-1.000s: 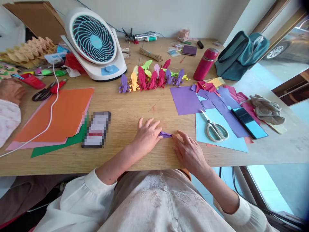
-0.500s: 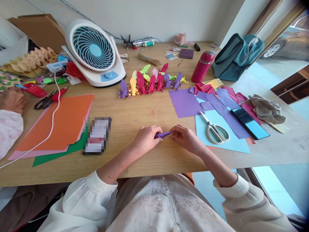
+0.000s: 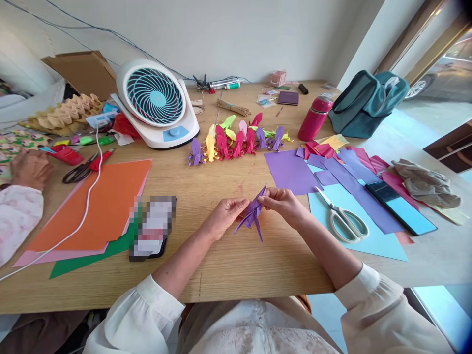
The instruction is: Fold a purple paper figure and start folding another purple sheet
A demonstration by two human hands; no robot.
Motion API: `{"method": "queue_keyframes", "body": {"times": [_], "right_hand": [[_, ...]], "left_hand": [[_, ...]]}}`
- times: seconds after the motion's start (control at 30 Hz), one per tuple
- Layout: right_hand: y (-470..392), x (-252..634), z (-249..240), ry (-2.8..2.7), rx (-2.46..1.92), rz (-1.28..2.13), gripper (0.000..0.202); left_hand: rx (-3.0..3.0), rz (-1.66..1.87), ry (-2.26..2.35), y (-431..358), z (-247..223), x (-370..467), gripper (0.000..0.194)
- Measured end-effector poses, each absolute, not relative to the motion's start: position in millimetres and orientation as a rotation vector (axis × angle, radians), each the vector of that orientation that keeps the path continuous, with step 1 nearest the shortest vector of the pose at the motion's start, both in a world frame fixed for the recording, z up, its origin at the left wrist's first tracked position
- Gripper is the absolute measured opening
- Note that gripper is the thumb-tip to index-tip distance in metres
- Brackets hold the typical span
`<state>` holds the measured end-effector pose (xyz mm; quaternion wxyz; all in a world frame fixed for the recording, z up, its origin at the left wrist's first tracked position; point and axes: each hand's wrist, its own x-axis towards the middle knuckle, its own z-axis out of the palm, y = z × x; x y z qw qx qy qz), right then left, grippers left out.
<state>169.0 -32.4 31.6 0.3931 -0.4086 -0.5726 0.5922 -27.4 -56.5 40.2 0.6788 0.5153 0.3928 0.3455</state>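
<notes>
A folded purple origami figure with several thin pointed legs is held over the front of the wooden table. My left hand pinches it from its left side. Its upper right part is between the thumb and fingers of my right hand. Behind them stands a row of finished-looking origami figures in purple, yellow, red, pink and green. White-handled scissors lie on a light blue sheet to the right of my right hand, beside a purple sheet.
A fan and a stack of orange paper are on the left, with a phone near it. Another person's hand rests at far left. A red bottle, a teal bag and a second phone are on the right.
The purple origami figure has turned from a narrow, flat-lying shape to upright, its pointed legs now spread apart and downward. Both hands stay on it. The view has tilted up slightly.
</notes>
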Motion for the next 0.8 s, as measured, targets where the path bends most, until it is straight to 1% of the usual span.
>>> {"method": "queue_keyframes", "body": {"times": [0.13, 0.27, 0.43, 0.67, 0.8], "right_hand": [[-33, 166, 25, -1.477, -1.084, 1.515, 0.048], [-35, 164, 21, -1.478, -1.077, 1.594, 0.05], [-36, 162, 19, -1.39, -1.065, 1.656, 0.044], [-39, 158, 23, -1.391, -1.069, 1.659, 0.044], [-40, 159, 23, -1.396, -1.058, 1.655, 0.044]], "left_hand": [[1.162, 0.731, 0.91, -54, 30, -28, 0.037], [1.185, 0.747, 0.978, -54, 23, -28, 0.035], [1.2, 0.761, 1.007, -58, 21, -31, 0.031], [1.147, 0.719, 0.939, -62, 29, -33, 0.043], [1.143, 0.729, 0.932, -61, 29, -34, 0.041]]}}
